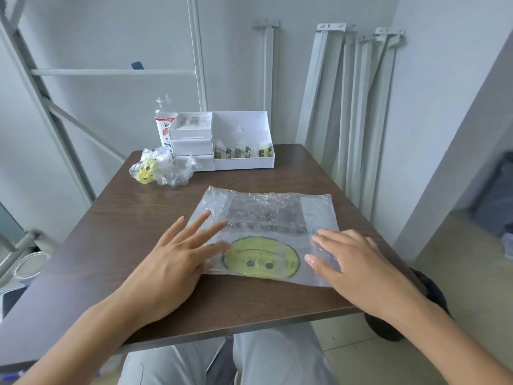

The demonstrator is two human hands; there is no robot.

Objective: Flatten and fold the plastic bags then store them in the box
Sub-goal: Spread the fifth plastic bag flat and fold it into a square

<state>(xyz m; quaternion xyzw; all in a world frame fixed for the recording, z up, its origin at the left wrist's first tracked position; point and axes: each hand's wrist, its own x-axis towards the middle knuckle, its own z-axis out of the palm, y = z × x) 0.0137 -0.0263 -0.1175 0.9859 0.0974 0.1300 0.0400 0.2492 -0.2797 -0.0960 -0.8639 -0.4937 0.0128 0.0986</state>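
head view: plastic bag [266,215] flat on table [111,232]; left hand [172,262], right hand [352,262] press its side edges, fingers straight.

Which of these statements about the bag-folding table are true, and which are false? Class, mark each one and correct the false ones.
1. Both hands rest on the spread bag with open fingers. True: the left hand and right hand lie on the smiley-face bag.
2. The bag under the hands is crumpled into a ball. False: it lies flat on the table; the crumpled bags sit near the box.
3. Folded bags already stand in the white box. True.
4. The bottle stands right of the box. False: it stands at the box's left.
5. The smiley face is red. False: it is yellow-green.
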